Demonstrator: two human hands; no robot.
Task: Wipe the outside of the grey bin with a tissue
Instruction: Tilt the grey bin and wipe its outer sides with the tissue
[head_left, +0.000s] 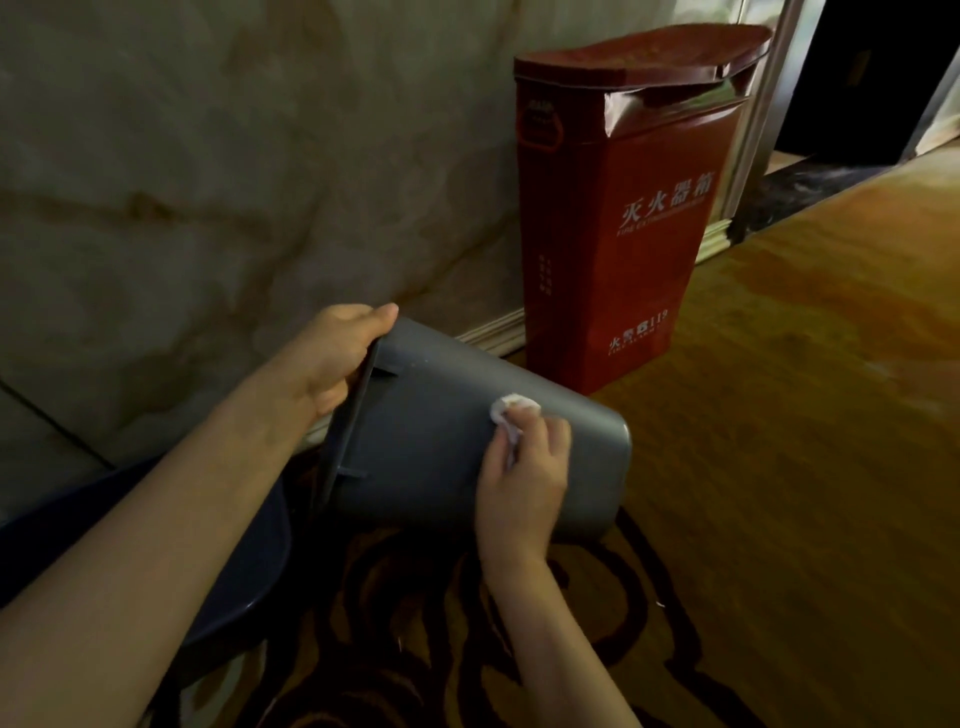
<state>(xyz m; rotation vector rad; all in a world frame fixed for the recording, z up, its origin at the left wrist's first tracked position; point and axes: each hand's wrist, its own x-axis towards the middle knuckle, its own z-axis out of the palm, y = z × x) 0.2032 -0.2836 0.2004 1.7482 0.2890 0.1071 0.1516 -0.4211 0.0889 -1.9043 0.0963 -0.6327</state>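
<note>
While the bin lies tipped on its side, mouth toward the wall side at the left and base toward the right, the left hand grips its rim, fingers curled over the upper edge and thumb tucked under. The right hand is pressed flat against the upturned grey flank, fingers closed around a crumpled white tissue whose wad pokes out past the fingertips and touches the plastic. Two short ribs show just beneath the rim. Whether the bin's lower side rests on the floor or is held just off it, I cannot tell. Under it the carpet is golden brown and worn-looking at the right, turning to dark swirling loops nearer the person. A few pale specks lie on it. Just behind the bin's base stands a tall red box with white Chinese lettering, its lid tilted at the top, set close against the wall. That wall is pale veined stone with brownish streaks, finished by a light skirting where it meets the carpet. At the lower left a dark blue basin peeks out from under the left forearm. Far right, a pale frame edges a dark doorway, with dark stone at its threshold.
</note>
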